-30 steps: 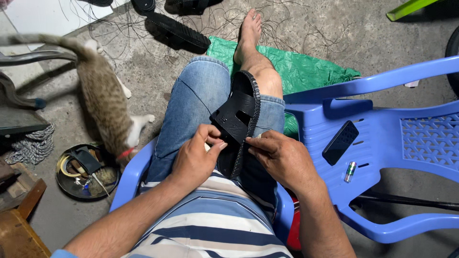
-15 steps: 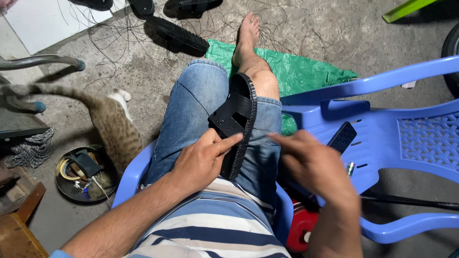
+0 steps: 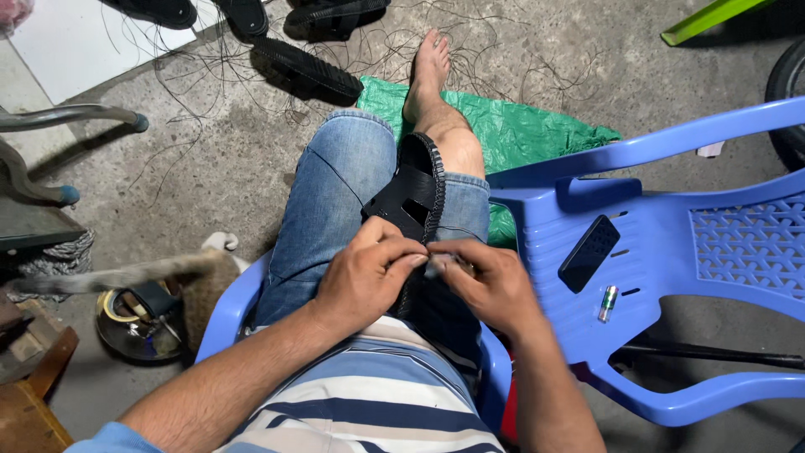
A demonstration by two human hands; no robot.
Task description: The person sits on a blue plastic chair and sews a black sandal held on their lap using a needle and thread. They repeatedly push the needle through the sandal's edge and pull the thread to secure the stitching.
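Observation:
A black sandal (image 3: 412,195) lies on its side between my thighs, sole edge up. My left hand (image 3: 369,273) grips the sandal's near end, fingers curled over the strap. My right hand (image 3: 486,281) pinches at the same spot beside the left fingertips, holding something small and thin that I cannot make out. I sit on a blue plastic chair (image 3: 226,306) in denim shorts, my bare foot (image 3: 428,71) resting on a green sheet (image 3: 537,130).
A second blue plastic chair (image 3: 696,243) stands at my right with a black phone (image 3: 589,253) and a small lighter (image 3: 608,303) on its seat. Black sandals (image 3: 306,67) and loose threads litter the concrete floor. A cat's tail (image 3: 109,274) crosses a round tin (image 3: 138,323) at the left.
My right hand went out toward the chair at my right and has come back to the sandal. The cat walked off to the left; only its tail and hindquarters remain in view.

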